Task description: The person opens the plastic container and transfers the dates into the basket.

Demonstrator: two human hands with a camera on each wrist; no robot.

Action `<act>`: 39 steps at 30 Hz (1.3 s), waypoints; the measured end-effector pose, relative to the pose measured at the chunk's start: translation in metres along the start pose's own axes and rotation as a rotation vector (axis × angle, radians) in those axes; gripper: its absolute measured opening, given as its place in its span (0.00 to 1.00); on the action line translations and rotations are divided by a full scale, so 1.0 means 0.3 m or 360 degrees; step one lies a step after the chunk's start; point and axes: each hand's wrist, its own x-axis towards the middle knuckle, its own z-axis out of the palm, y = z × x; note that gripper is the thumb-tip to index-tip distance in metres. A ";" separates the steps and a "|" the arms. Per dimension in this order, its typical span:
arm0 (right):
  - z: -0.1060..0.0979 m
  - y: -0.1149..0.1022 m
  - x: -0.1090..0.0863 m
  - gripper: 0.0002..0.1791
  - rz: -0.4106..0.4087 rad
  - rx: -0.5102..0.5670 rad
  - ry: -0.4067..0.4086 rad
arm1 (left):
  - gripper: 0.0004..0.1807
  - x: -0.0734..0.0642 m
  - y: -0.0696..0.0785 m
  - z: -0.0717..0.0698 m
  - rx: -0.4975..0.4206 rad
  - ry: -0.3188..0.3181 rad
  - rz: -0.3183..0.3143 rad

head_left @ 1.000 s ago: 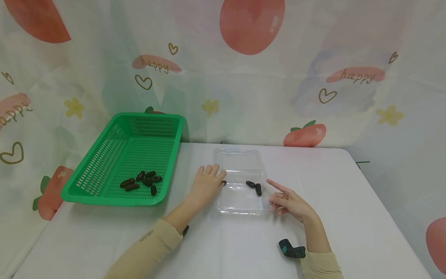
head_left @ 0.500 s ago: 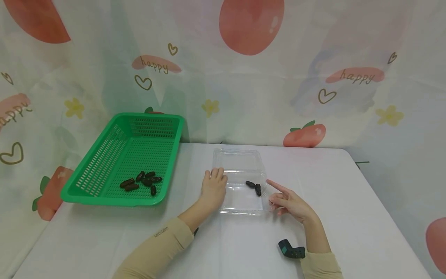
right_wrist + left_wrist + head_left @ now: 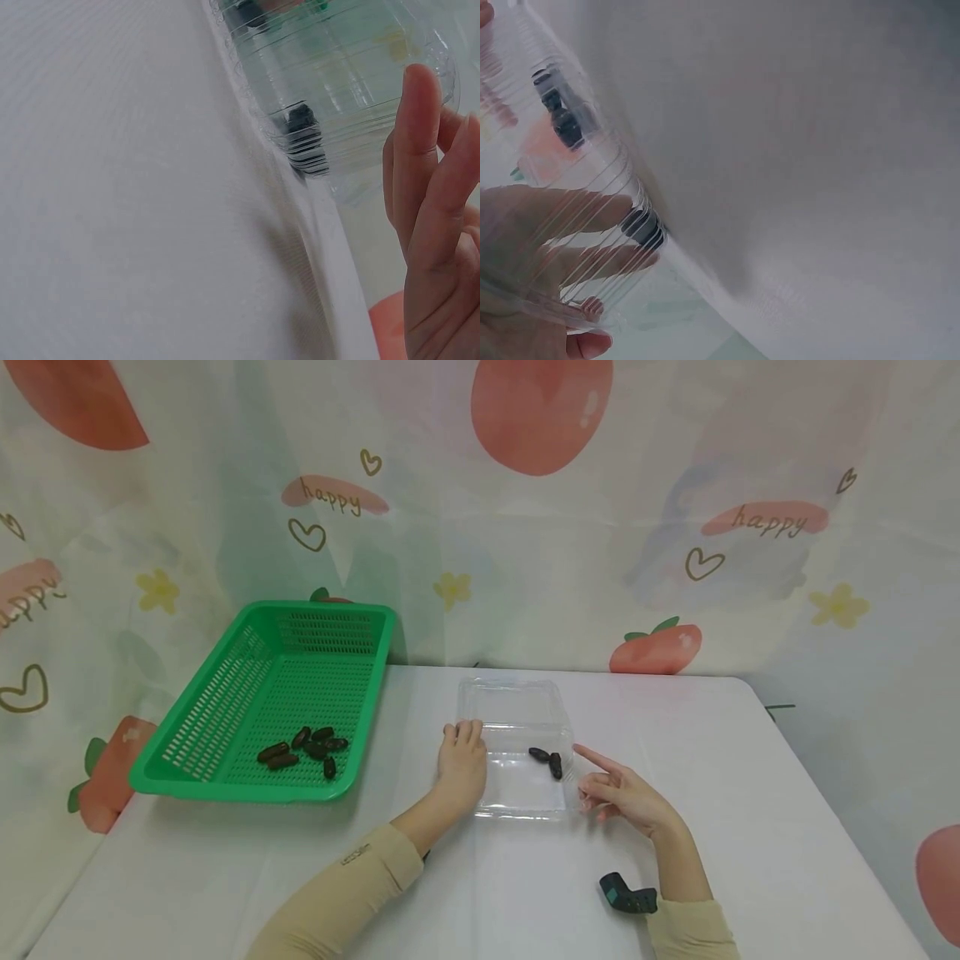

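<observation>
A clear plastic clamshell box [image 3: 517, 793] stands with its lid [image 3: 513, 700] lying back. Two dark brown dates [image 3: 555, 766] sit in its right half. My left hand [image 3: 462, 770] reaches over the box's left wall; through the plastic in the left wrist view, its fingers [image 3: 592, 210] pinch another date [image 3: 643, 229] low in the box. That date is hidden in the head view. At the box's right side, my right hand [image 3: 630, 802] touches the wall with a straight index finger, its other fingers partly bent; it holds no date.
A green plastic basket [image 3: 375, 693] stands to the left, with several dates [image 3: 315, 749] near its front right corner. White cloth covers the table [image 3: 675, 727]. A printed curtain hangs behind it. A black wrist camera [image 3: 628, 893] is on the right forearm.
My left hand has moved slightly right and toward me, settling at the box's left side. The date seen under its fingers is now hidden from the head view. My right hand stays put.
</observation>
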 end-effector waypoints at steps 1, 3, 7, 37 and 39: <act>0.000 0.001 0.001 0.39 -0.0001 0.0001 -0.0002 | 0.20 0.001 0.001 0.000 0.0004 0.0003 -0.0001; -0.001 0.002 0.002 0.40 -0.0006 0.0003 -0.0009 | 0.19 0.002 0.003 0.000 0.0002 0.0009 -0.0007; -0.005 0.007 0.005 0.39 -0.0015 0.0011 -0.0021 | 0.16 0.006 0.007 0.001 -0.0029 0.0033 -0.0022; -0.002 -0.001 0.003 0.40 0.0005 -0.0002 -0.0001 | 0.15 0.029 0.022 0.013 -0.0401 0.0242 0.0304; -0.002 0.001 0.004 0.40 0.0000 0.0002 -0.0009 | 0.16 0.026 0.020 0.013 -0.0381 0.0208 0.0304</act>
